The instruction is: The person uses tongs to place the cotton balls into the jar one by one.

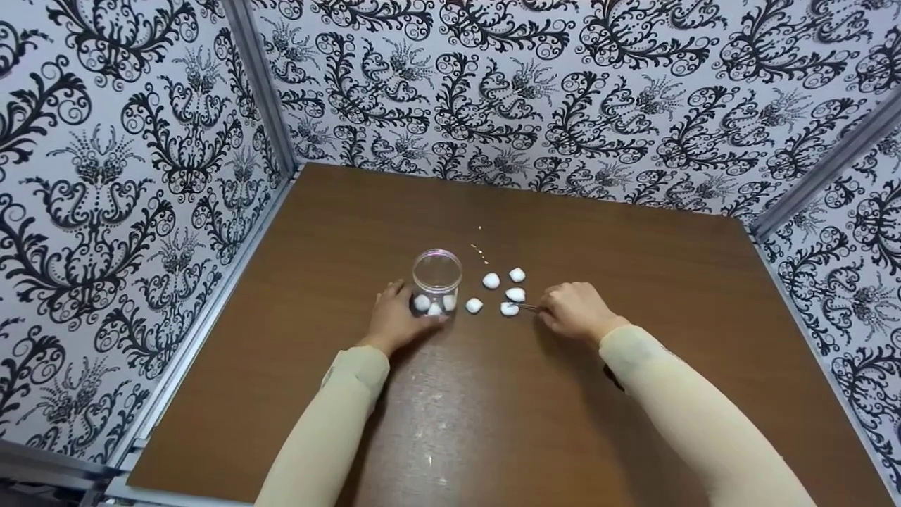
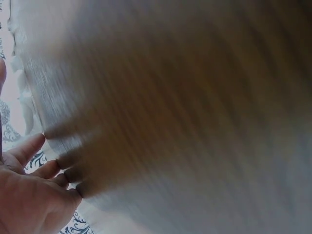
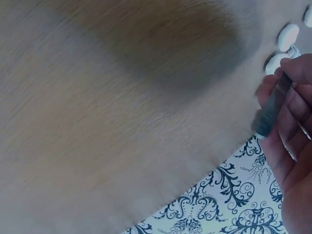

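Head view first: a person in pale sleeves works at a brown table (image 1: 633, 296) boxed in by walls (image 1: 127, 176) papered in black-and-white scrollwork. The left hand (image 1: 395, 320) is wrapped around the base of a small clear jar (image 1: 437, 280), fingers curled against its side, and the jar stands upright on the table with three white balls (image 1: 435, 304) visible through its wall at the bottom. Just to the right of the jar, five more loose white balls (image 1: 491, 281) lie in a small cluster on the bare wood. The right hand (image 1: 576, 310) pinches a pair of slim metal tweezers (image 1: 529, 307), whose tips sit at the nearest ball of the cluster (image 1: 509, 308) (whether the tips actually clasp it I cannot tell from here). A few tiny yellowish specks (image 1: 480, 248) trail across the table just behind the jar.

From the right wrist, the tweezers (image 3: 274, 103) run between thumb and fingers, pointing at two white balls (image 3: 287, 37) near the frame's edge. The left wrist view is heavily blurred; only the fingers (image 2: 36, 146) against a greyish, streaked surface can be made out.
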### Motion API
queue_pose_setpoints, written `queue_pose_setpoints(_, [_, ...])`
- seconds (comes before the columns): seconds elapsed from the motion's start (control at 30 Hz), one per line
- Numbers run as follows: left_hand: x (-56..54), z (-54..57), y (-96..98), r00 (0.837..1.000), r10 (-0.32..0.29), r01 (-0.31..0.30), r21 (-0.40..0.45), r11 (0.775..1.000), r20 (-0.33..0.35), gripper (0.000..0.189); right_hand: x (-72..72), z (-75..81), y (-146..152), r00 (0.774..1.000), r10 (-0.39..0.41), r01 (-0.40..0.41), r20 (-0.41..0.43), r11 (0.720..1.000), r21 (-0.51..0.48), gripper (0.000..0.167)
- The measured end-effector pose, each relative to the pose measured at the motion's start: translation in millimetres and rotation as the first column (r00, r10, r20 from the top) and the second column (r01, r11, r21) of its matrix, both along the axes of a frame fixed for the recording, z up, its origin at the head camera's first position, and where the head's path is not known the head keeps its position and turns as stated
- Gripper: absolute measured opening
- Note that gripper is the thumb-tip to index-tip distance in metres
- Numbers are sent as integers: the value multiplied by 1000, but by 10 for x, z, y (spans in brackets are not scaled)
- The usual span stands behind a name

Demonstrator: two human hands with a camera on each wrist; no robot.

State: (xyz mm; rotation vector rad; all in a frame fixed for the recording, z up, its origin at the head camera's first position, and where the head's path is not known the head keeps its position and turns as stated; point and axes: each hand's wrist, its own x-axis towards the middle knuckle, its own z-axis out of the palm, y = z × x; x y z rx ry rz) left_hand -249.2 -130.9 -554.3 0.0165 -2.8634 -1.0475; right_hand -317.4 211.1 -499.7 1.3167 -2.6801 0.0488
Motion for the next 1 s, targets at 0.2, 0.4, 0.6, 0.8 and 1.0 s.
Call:
queue_pose_setpoints(0.2, [4,-5,3,1000,3,-3,11,1000,13,83,3,17,32,999,22,-25,-49,998,-54,4])
queue_pose_setpoints(0.4, [-6,-24,-8,1000,0,0,15,1000,13,87,-11,76,88,997,21,-28,-81,995,-96,6])
queue_pose_setpoints(0.6, [-7,-20,-21,1000,-13,13,21,1000,13,84,-26,186,115,991,41,-57,-130,992,-117,6])
queue_pose_setpoints(0.8, [-13,-13,-22,1000,-12,12,16,1000,11,86,-59,334,69,982,67,-90,-178,988,-123,4])
queue_pose_setpoints(1.0, [-13,-21,-19,1000,-9,9,1,1000,19,88,-95,535,-68,977,73,-98,-202,988,-119,4])
